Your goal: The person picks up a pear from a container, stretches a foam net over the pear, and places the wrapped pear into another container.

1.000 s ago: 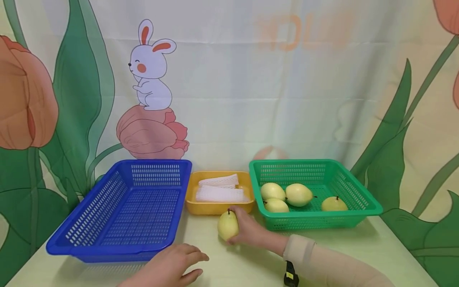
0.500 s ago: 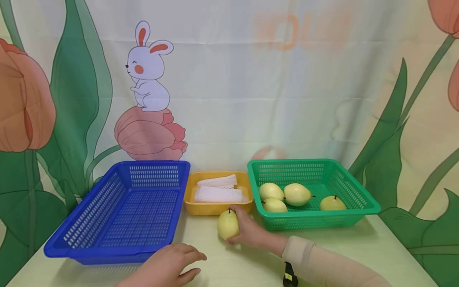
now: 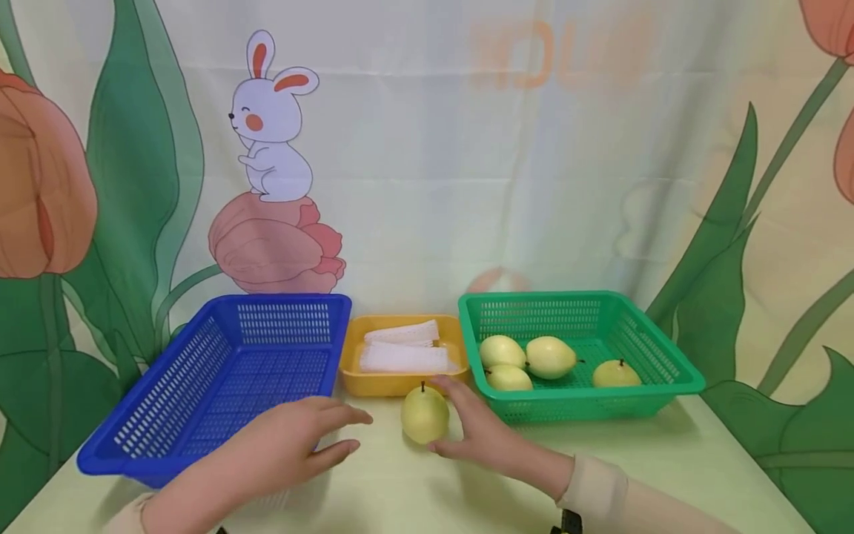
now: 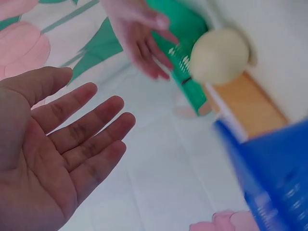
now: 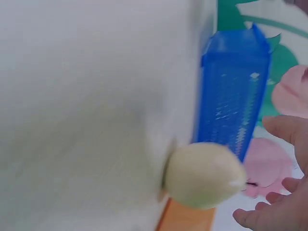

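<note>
A yellow-green pear (image 3: 425, 416) stands upright on the table, its stem pointing up. Beside it on the right is my right hand (image 3: 482, 433), with thumb and fingers spread apart; the right wrist view shows a gap between that hand (image 5: 284, 192) and the pear (image 5: 204, 174). My left hand (image 3: 293, 443) hovers near the front right corner of the blue basket, holding nothing. In the left wrist view its fingers (image 4: 89, 122) are extended and apart. Behind the pear, a yellow tray (image 3: 394, 386) holds white foam net sleeves (image 3: 404, 357).
At the left stands a blue basket (image 3: 200, 466) with nothing in it. A green basket (image 3: 587, 391) on the right holds several pears (image 3: 551, 357). A printed curtain (image 3: 414, 185) hangs behind the table (image 3: 400, 497).
My right hand has let go of the pear, which now stands on the table, and has drawn slightly right. My left hand has risen and moved forward.
</note>
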